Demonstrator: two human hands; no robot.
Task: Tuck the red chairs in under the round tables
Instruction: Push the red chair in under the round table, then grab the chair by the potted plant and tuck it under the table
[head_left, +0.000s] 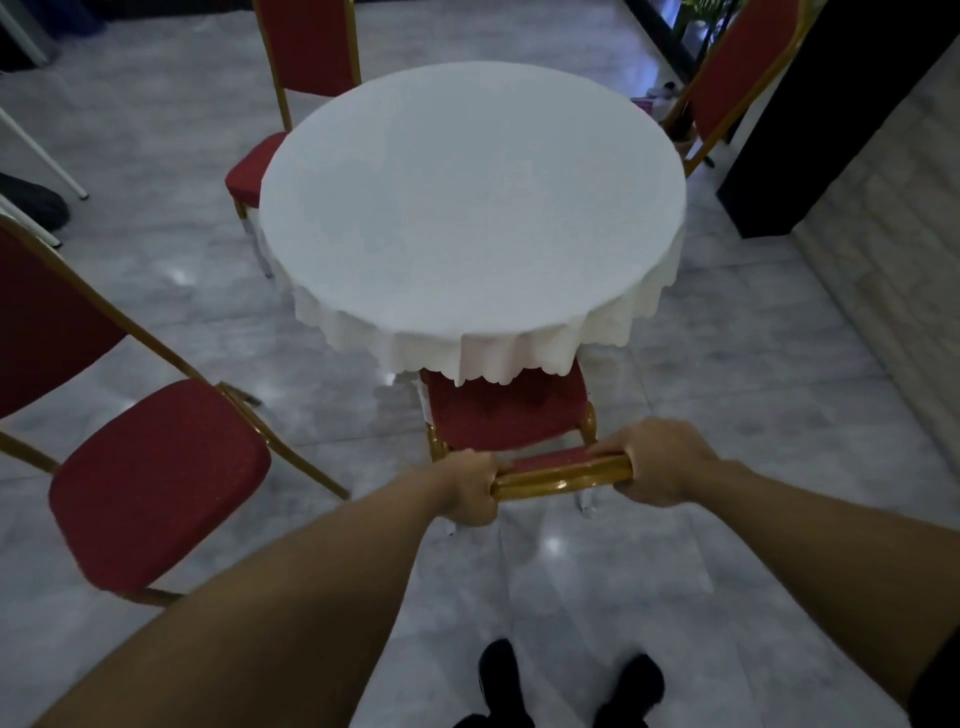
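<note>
**Both hands on the near chair at the round table**

The near chair (506, 415) stands at 6 o'clock of the round table (470, 208), its seat facing the table and its back towards the person. The gold top rail (561, 475) of the backrest runs left to right, tilted a little so its right end sits higher. The front of the red seat already lies under the scalloped hem of the white tablecloth (498, 358); the rear of the seat and the backrest are outside it.

The left hand (467, 488) is closed around the left end of the rail, fingers curled under it. The right hand (662, 462) is closed around the right end in the same way.

Four red chairs with gold frames show in all. A second chair (156, 483) stands well clear at 8 o'clock, its seat turned towards the table. A third chair (291, 104) at 11 o'clock has its seat partly under the table's edge. A fourth chair (737, 73) at 2 o'clock shows only its backrest, leaning behind the table's rim.

One table is fully in view. Two black shoes (566, 686) stand on the grey marble floor (727, 441) at the bottom edge. No writing or label can be read anywhere.
</note>
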